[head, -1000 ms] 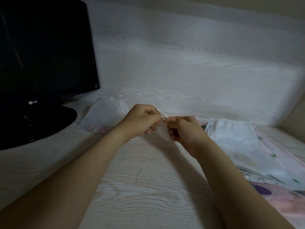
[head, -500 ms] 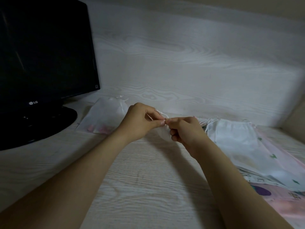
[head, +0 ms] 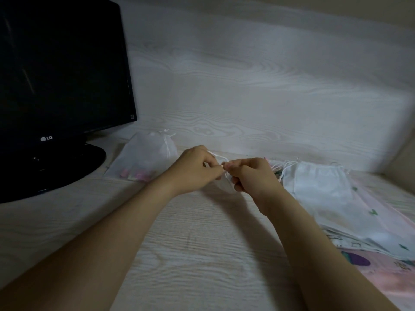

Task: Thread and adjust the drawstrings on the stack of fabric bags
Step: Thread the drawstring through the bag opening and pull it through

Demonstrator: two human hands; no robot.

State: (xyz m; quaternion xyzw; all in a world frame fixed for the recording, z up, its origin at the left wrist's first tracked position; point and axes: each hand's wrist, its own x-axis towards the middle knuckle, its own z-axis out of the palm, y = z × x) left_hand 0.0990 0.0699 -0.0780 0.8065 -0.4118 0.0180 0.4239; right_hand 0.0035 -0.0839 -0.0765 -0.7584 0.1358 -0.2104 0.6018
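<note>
My left hand [head: 197, 168] and my right hand [head: 252, 178] meet fingertip to fingertip above the desk, both pinching a thin white drawstring [head: 219, 157] of a small white fabric bag [head: 224, 185] that hangs mostly hidden between and behind them. To the right lies a stack of fabric bags [head: 323, 194], white on top with pink and printed ones under it, their strings bunched at the far end. One finished white bag [head: 146, 158] with pink print at its bottom lies to the left.
A black LG monitor [head: 60, 70] on a round black stand [head: 67, 167] fills the left. The pale wood-grain desk [head: 190, 254] meets a wood-grain back panel [head: 247, 86] just behind the bags.
Both hands stay in the same place. The fingertips have shifted slightly on the string, with my left hand pinching closer to the right one.
</note>
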